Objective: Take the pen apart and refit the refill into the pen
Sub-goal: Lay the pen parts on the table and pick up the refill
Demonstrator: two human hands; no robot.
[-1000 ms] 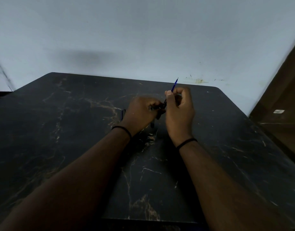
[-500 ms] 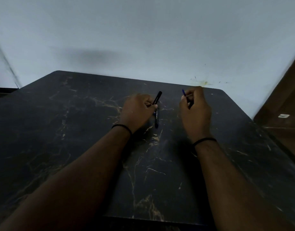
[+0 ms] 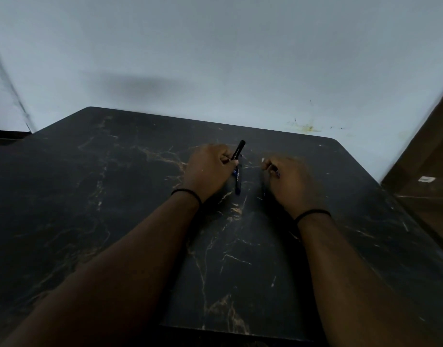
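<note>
My left hand (image 3: 210,169) pinches a black pen barrel (image 3: 238,152) that tilts up and away from me. Just below it a second dark pen piece (image 3: 237,182) with a bit of blue lies on the black marble table (image 3: 140,221). To the right, my right hand (image 3: 291,182) is curled round the thin blue refill (image 3: 276,171); only a short stretch of it shows between the fingers. The two hands are apart, with a gap of table between them.
A pale wall rises right behind the table's far edge. A brown wooden panel (image 3: 430,171) stands at the right, beyond the table's right edge. Both forearms stretch over the near half of the table.
The hands were together on the pen; now they are apart. My right hand has drawn the refill out to the right and lowered it, while my left hand keeps the barrel.
</note>
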